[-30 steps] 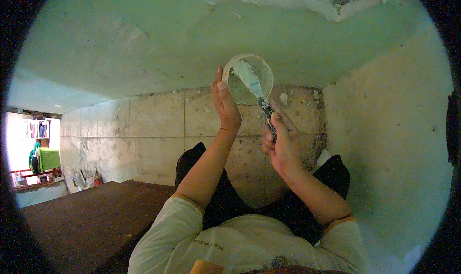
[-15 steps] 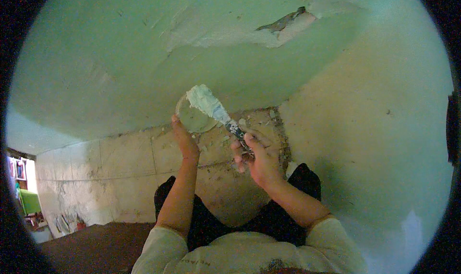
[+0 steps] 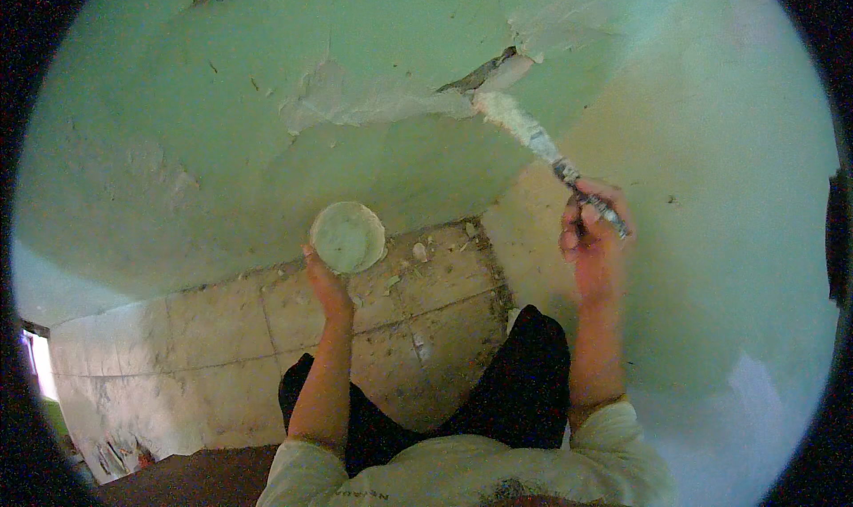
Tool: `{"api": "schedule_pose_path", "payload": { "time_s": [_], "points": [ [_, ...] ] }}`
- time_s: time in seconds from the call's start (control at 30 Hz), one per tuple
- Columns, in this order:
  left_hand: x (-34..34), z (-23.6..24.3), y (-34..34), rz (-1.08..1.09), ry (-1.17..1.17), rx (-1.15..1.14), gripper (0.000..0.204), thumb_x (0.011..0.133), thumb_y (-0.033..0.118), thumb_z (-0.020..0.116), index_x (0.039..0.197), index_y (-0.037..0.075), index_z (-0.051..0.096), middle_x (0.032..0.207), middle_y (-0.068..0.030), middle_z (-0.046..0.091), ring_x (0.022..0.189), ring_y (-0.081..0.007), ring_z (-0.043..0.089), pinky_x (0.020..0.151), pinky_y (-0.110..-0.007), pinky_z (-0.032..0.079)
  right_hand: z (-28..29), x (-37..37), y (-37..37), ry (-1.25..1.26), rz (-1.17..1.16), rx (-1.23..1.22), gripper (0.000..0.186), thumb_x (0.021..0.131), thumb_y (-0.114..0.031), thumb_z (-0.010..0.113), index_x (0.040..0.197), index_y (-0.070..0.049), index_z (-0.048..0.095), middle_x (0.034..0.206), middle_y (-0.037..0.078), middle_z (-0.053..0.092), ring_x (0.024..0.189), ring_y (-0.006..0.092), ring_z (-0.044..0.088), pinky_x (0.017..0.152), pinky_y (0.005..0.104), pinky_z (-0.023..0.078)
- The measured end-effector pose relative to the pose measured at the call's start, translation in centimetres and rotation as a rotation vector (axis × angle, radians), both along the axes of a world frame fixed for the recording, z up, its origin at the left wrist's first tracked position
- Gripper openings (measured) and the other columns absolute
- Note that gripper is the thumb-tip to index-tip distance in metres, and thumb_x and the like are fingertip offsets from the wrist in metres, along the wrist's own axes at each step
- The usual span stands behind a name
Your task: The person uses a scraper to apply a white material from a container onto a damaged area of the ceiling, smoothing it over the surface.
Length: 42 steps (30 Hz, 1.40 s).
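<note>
My right hand (image 3: pixel 597 215) is closed round the dark, smeared handle of a putty knife (image 3: pixel 544 144). Pale filler (image 3: pixel 505 114) covers its blade, whose tip is at the lower edge of a broken hole (image 3: pixel 487 73) in the green wall; whether it touches the wall I cannot tell. My left hand (image 3: pixel 328 285) holds a round tub (image 3: pixel 349 238) by its side, low in front of the wall. Inside the tub is pale greenish filler. The left fingers are mostly hidden behind the tub.
Rough, patched plaster (image 3: pixel 373 107) runs left from the hole. Another wall (image 3: pixel 711 196) meets it in a corner at the right. Debris chips (image 3: pixel 420 252) lie on the dusty tiled floor (image 3: pixel 222 329) along the wall's foot. A brown surface (image 3: pixel 195 476) is at lower left.
My right hand has moved up and right, carrying the loaded putty knife from over the tub to the hole in the wall. The tub now shows fully in my left hand. The view has shifted.
</note>
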<state>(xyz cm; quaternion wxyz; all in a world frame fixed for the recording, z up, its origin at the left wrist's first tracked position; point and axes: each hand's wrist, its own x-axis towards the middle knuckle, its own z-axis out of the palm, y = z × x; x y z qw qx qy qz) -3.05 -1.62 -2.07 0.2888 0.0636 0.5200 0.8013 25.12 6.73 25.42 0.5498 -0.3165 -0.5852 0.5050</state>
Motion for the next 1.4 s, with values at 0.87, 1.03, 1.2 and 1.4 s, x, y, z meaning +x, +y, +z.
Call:
{"api": "schedule_pose_path", "payload": {
  "time_s": [0.87,1.03,1.2,1.4],
  "points": [
    [0.1,0.8,-0.4,0.020,-0.054,0.084,0.060,0.101,0.052,0.040,0.128,0.001,0.055,0.123,-0.0106,0.060,0.113,-0.0216,0.057,0.094,-0.035,0.045,13.4,-3.0,15.5,-0.525,-0.132,-0.062,0.033,0.087,-0.039,0.058,0.089,-0.008,0.066,0.058,0.002,0.053,0.042,0.0111,0.044,0.037,0.0277,0.031],
    [-0.5,-1.0,-0.2,-0.008,-0.020,0.137,0.057,0.102,0.050,0.040,0.126,0.001,0.056,0.123,-0.0097,0.060,0.112,-0.0206,0.057,0.094,-0.036,0.046,13.3,-3.5,16.6,-0.545,-0.083,-0.070,0.033,0.086,-0.039,0.059,0.089,-0.007,0.065,0.060,0.003,0.054,0.044,0.0111,0.047,0.038,0.0271,0.033],
    [0.2,-0.4,-0.3,-0.008,-0.047,0.135,0.058,0.102,0.051,0.040,0.128,0.001,0.056,0.125,-0.0100,0.060,0.114,-0.0211,0.057,0.096,-0.035,0.044,12.9,-4.2,17.2,-0.502,-0.115,-0.003,0.034,0.087,-0.041,0.058,0.088,-0.008,0.065,0.058,0.000,0.052,0.044,0.0088,0.043,0.039,0.0248,0.031],
    [-0.2,-0.8,-0.3,-0.011,-0.014,0.092,0.063,0.101,0.054,0.041,0.133,0.000,0.052,0.129,-0.0116,0.058,0.117,-0.0226,0.056,0.099,-0.037,0.043,13.8,-4.8,17.3,-0.485,-0.105,0.001,0.031,0.087,-0.038,0.058,0.089,-0.008,0.066,0.063,0.001,0.058,0.049,0.0092,0.050,0.045,0.0236,0.037]
  ]
}}
